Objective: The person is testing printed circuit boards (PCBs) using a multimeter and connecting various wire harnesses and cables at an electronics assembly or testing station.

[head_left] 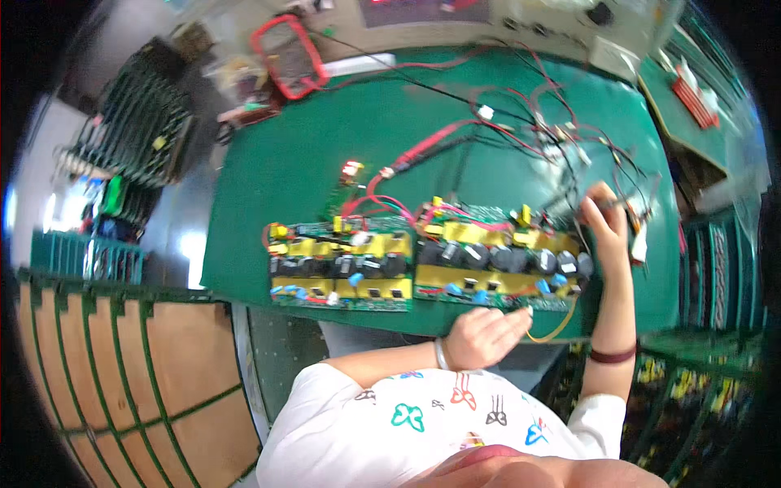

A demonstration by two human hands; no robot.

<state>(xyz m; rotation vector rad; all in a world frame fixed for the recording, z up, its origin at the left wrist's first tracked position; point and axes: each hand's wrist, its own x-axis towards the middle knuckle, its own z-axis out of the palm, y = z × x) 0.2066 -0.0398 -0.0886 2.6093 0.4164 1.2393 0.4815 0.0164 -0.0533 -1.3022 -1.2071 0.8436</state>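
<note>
Two green circuit boards lie side by side on the green table mat. The left board (pixel 373 289) and the right board (pixel 480 288) carry yellow-wrapped parts, rows of black cylinders and small blue parts. My left hand (pixel 486 337) is at the front edge of the right board, fingers pressed together. A yellow wire (pixel 556 335) loops from that board's right end to these fingertips. Beyond the same end, my right hand (pixel 604 220) is closed in a pinch near black leads (pixel 633 215); blur hides what is in it. Pink wires (pixel 476 224) run along the boards' far side.
Behind the left board stands a small board with a lit red display (pixel 351 169). Red and black cables (pixel 537 122) tangle across the back right. A red-rimmed frame (pixel 290 57) is at the back left. Racks (pixel 138 122) and slotted crates (pixel 122 358) flank the green table (pixel 268 163).
</note>
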